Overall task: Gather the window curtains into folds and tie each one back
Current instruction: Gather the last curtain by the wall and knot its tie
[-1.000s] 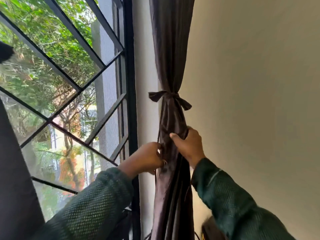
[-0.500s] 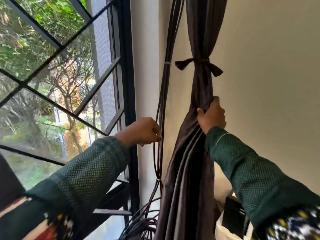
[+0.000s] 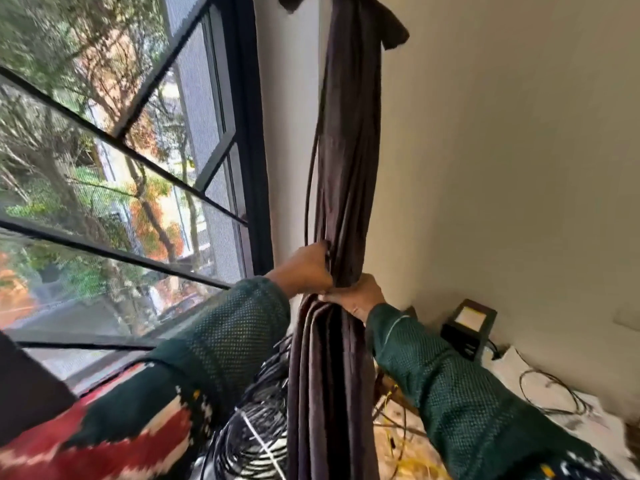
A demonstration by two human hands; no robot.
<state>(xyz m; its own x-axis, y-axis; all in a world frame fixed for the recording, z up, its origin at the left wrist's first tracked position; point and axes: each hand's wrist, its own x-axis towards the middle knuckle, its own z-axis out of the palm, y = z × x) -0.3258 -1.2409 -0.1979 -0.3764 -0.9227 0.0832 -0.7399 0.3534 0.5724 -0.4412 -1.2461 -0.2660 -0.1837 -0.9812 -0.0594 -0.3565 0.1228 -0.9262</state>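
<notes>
At 6 o'clock of tie-back knot [image 3: 388, 27], your left hand [image 3: 304, 271] and right hand [image 3: 356, 296] clench gathered curtain [image 3: 346, 168]. Risk: hard downward pull loosens knot; cable [image 3: 309, 188] at 9 o'clock snags in folds.

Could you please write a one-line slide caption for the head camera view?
Both hands, left and right, grip the gathered dark curtain below its tie, beside the window frame.
</notes>
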